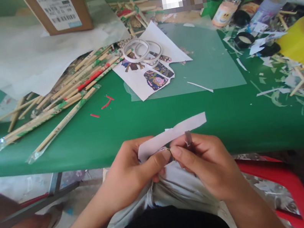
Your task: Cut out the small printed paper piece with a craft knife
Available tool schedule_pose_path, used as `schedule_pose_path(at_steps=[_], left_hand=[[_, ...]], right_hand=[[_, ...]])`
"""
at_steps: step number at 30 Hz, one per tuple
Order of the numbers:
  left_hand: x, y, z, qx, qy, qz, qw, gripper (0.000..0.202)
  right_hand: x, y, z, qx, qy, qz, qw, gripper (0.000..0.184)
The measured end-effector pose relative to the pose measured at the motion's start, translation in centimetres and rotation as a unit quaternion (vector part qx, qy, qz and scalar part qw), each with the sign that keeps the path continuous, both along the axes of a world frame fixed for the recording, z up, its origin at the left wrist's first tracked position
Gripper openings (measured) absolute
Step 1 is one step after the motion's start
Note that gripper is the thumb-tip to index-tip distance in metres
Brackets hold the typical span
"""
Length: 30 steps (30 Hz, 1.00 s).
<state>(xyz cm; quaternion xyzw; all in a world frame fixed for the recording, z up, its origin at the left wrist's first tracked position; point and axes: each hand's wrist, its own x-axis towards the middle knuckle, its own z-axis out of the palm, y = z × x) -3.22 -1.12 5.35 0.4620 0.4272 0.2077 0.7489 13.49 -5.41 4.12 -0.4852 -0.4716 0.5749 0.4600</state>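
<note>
In the head view, both hands meet just in front of the near edge of the worktop (229, 124). The left hand (140, 164) pinches narrowly, thumb against forefinger, with the white paper strip (183, 126) rising from its fingers across that edge. The right hand (202, 156) is also closed, a grey metal-looking piece (188, 138) protruding from its fingers; the thumb tips nearly touch over a small patterned bit (163, 149), mostly hidden, so which fingers grip it I cannot tell.

Toward the far edge, two white rings (137, 60) rest on a white sheet (136, 87) with printed cut-outs (156, 80); wrapped chopsticks (65, 101) lie toward the left edge.

Likely risks: an uneven pull could tear or crease the strip; a loosened pinch could drop the small bit past the near edge; if the grey piece is sharp, the close thumbs could be nicked.
</note>
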Motion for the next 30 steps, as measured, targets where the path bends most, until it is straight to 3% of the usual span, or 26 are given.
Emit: schedule_pose_path(at_steps=[3, 7, 12, 16, 21, 26, 30], left_hand=[[-0.13, -0.22, -0.37, -0.032, 0.021, 0.02, 0.999, 0.027], [0.0, -0.17, -0.42, -0.058, 0.001, -0.013, 0.998, 0.031], [0.16, 0.16, -0.07, -0.038, -0.03, -0.021, 0.999, 0.021], [0.07, 0.15, 0.03, -0.012, 0.016, -0.026, 0.999, 0.017], [-0.04, -0.31, 0.2, 0.022, 0.069, -0.031, 0.997, 0.026], [-0.06, -0.63, 0.22, -0.004, 0.183, 0.02, 0.983, 0.05], [-0.05, -0.4, 0.13, -0.009, 0.136, -0.01, 0.991, 0.042]], right_hand=[[0.19, -0.02, 0.0, -0.008, 0.031, 0.033, 0.999, 0.024], [0.28, -0.31, -0.3, -0.033, 0.082, 0.038, 0.995, 0.025], [0.3, -0.79, -0.25, -0.035, 0.052, -0.002, 0.998, 0.026], [0.39, -0.61, 0.12, -0.027, 0.032, -0.005, 0.999, 0.018], [0.52, -0.2, 0.22, -0.039, -0.035, 0.013, 0.999, 0.023], [0.51, -0.3, 0.23, -0.046, -0.065, 0.031, 0.996, 0.025], [0.49, -0.34, 0.31, -0.056, -0.056, 0.043, 0.996, 0.025]])
